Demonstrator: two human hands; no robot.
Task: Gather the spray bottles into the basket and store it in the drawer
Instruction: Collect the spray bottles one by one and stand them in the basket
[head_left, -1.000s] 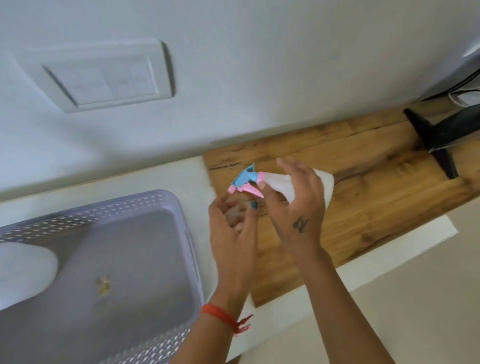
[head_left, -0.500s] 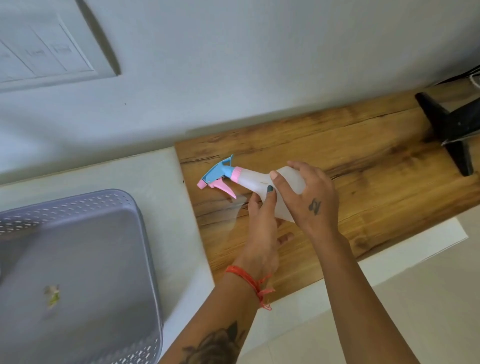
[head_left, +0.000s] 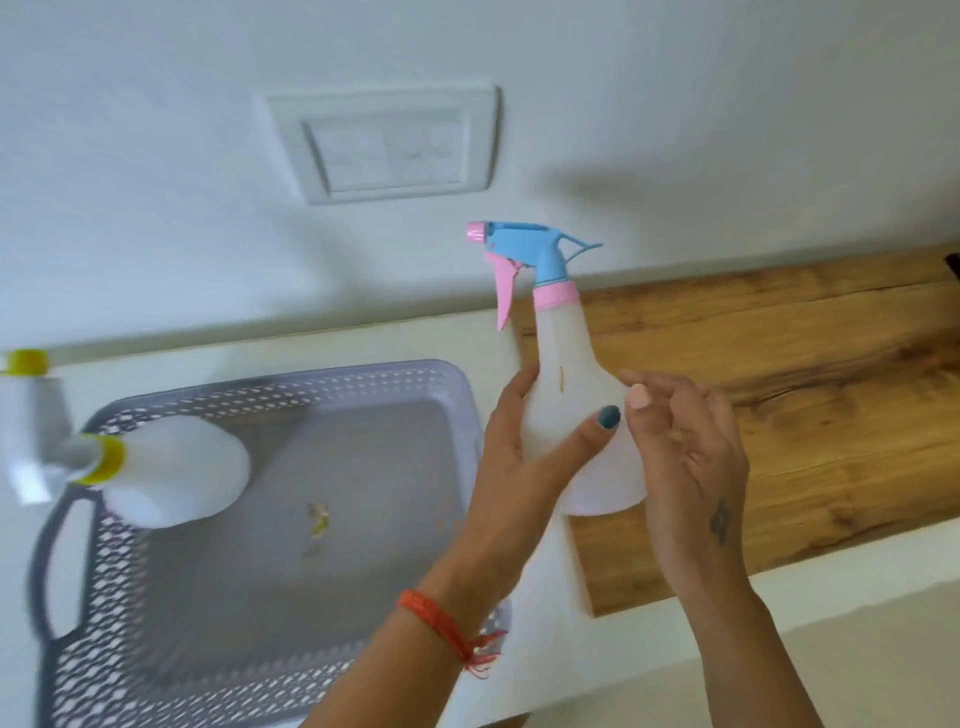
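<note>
A yellow-collared bottle (head_left: 176, 470) is lying over the basket (head_left: 291, 395) rim as the left hand (head_left: 524, 441) is grasping the pink-and-blue spray bottle (head_left: 563, 374) upright above the tabletop (head_left: 779, 374); the right hand (head_left: 685, 447) is hovering beside it, fingers loose. A one-handed hold risks a slip.

The spray bottle (head_left: 566, 395) I hold is milky white with a pink collar, sky-blue head, pink trigger and pink nozzle tip; my left hand (head_left: 524, 452) has a teal thumbnail and an orange-red thread at the wrist, my right hand (head_left: 685, 457) a pale pink nail. The basket (head_left: 291, 395) is lavender-grey with a lattice of holes, and the white bottle (head_left: 176, 470) in it has a yellow collar. The worktop (head_left: 779, 364) is cream at its left end and brown wood-grain at its right.
</note>
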